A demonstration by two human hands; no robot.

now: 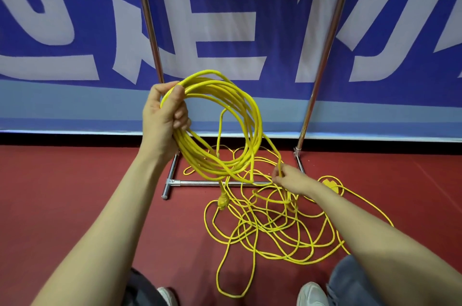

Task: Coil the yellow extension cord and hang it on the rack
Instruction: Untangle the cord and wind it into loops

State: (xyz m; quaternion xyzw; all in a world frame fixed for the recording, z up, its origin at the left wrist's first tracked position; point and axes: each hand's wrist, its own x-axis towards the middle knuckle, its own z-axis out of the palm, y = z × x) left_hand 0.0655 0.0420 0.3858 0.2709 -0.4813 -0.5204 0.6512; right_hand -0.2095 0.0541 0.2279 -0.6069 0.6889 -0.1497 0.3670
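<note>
My left hand grips the left side of a coil of several loops of the yellow extension cord, held upright in front of the rack. A strand runs from the coil down to my right hand, which pinches it low near the floor. The loose cord lies tangled on the red floor under my right arm. A yellow plug hangs below the coil. A yellow socket end lies on the floor to the right. The metal rack stands behind the coil; its top bar is out of view.
The rack's base bar and two upright poles, the right one, stand against a blue and white banner wall. My two shoes and trouser legs show at the bottom edge, close to the cord.
</note>
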